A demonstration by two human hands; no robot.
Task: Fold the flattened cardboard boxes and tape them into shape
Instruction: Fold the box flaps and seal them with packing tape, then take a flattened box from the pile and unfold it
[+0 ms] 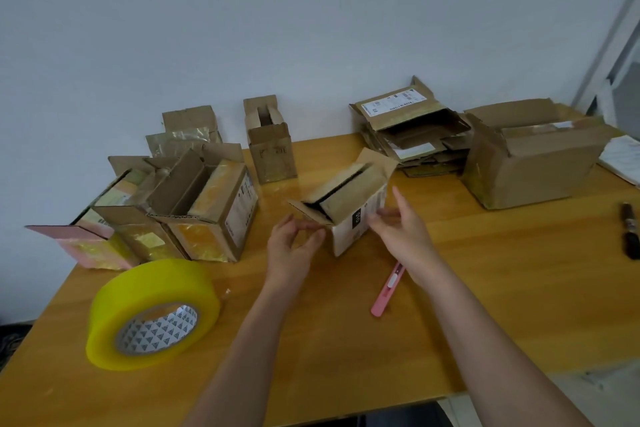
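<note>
A small cardboard box [349,204] stands near the middle of the desk [485,288], its top flaps up and partly open, a white side with a black label turned toward the person. The left hand [294,243] is at the box's near left corner, fingers curled with the fingertips close together by a lowered flap; it seems to pinch the flap's edge, though blur hides the contact. The right hand [401,229] sits just right of the box's white side, fingers loosely spread, the tips at or almost on the box wall, gripping nothing.

A pink utility knife [386,291] lies on the desk under the right forearm. A large roll of yellow tape [152,312] rests near the front left edge. Folded, taped boxes [194,215] cluster at the left edge, and one tall box [272,146] stands by the back edge. A stack of flattened boxes [412,135] lies at the back right beside a large open box [530,163]. A dark marker [628,229] lies at the right edge.
</note>
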